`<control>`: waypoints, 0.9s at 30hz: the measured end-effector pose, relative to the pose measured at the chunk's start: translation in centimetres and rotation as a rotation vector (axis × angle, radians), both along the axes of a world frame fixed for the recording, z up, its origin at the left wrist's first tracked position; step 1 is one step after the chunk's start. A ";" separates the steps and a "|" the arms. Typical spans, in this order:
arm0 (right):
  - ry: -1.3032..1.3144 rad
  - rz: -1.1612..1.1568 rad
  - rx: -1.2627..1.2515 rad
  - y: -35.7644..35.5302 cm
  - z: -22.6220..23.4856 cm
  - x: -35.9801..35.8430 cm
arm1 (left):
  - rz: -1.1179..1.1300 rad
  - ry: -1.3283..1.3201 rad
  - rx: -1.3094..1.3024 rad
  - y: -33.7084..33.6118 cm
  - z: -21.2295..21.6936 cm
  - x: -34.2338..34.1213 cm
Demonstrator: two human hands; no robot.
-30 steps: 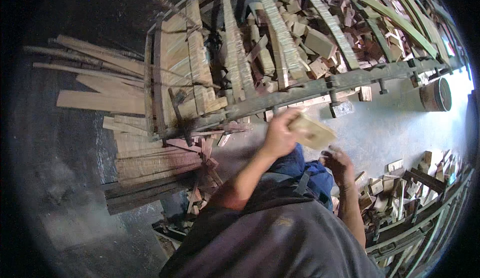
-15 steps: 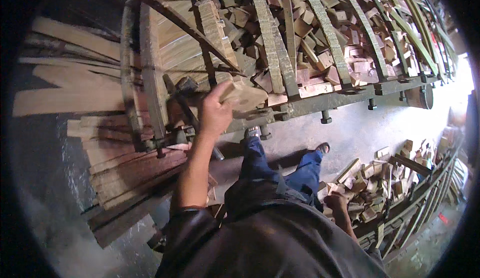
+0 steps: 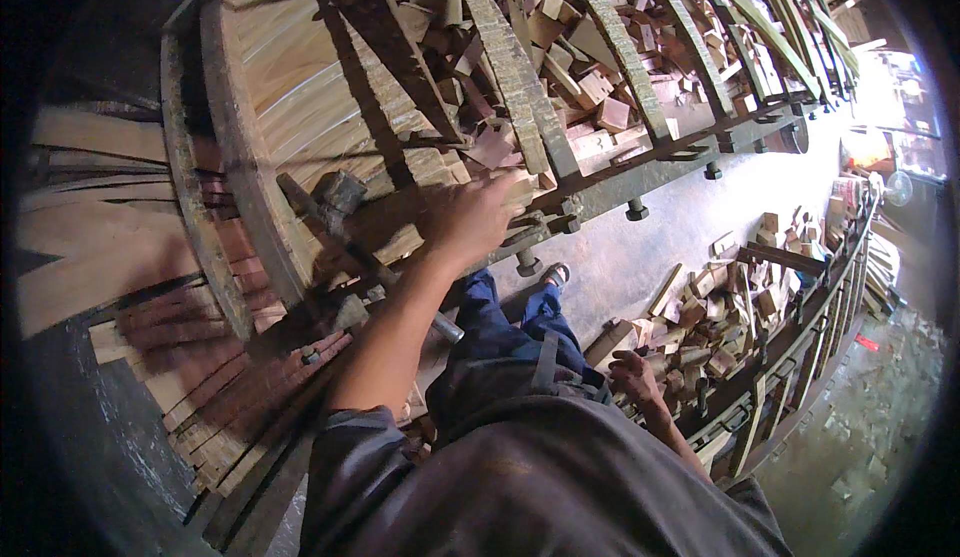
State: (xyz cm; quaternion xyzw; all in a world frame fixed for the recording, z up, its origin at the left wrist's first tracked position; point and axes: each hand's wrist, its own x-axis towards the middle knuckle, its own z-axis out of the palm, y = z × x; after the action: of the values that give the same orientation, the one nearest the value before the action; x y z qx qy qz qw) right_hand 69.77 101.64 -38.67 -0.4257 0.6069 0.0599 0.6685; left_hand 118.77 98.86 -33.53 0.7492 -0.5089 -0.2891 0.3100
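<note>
My left hand (image 3: 472,219) reaches over the near rail of the long clamp rack, its fingers closed on a pale wooden block (image 3: 519,191). Most of that block is hidden behind the hand, and I cannot tell whether it rests on the rack. Just beyond it lie loose wood offcuts (image 3: 600,87) between the rack's bars. My right hand (image 3: 638,377) hangs low at my right side with nothing visible in it, fingers loosely bent and apart. It is nearest to a heap of wood offcuts (image 3: 705,332) behind it.
Metal rack bars (image 3: 640,52) cross the offcuts, with bolts along the rail (image 3: 665,169). Left of my hand are joined pale boards (image 3: 290,47) and a dark metal bar (image 3: 375,257). Stacked planks (image 3: 200,387) lie lower left. Another rack (image 3: 800,347) stands at right.
My left hand has moved right along the rail with the wooden block, which is now mostly hidden. The view has shifted, and my right hand's fingers have loosened.
</note>
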 end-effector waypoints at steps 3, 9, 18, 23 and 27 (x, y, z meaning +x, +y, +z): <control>0.080 0.055 -0.035 0.2 -1.0 -1.6 | -0.111 -0.092 0.025 0.2 -0.7 -2.1; 0.138 -0.004 -0.013 0.5 1.7 2.9 | -0.047 -0.034 0.003 0.8 -0.1 -3.8; 0.068 0.150 -0.103 -0.3 0.0 6.5 | 0.028 -0.070 -0.090 1.8 -0.3 -5.2; 0.017 0.027 -0.033 0.5 -2.3 6.0 | 0.153 -0.059 -0.318 2.5 -2.2 -4.8; 0.042 0.064 -0.054 0.1 -1.2 6.1 | 0.229 0.052 -0.327 1.3 -2.1 -1.4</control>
State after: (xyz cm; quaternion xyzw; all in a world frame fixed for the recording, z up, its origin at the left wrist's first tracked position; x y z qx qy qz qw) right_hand 75.86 101.77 -39.89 -0.4616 0.6081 0.0738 0.6416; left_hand 117.35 100.13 -35.66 0.7341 -0.4525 -0.1849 0.4714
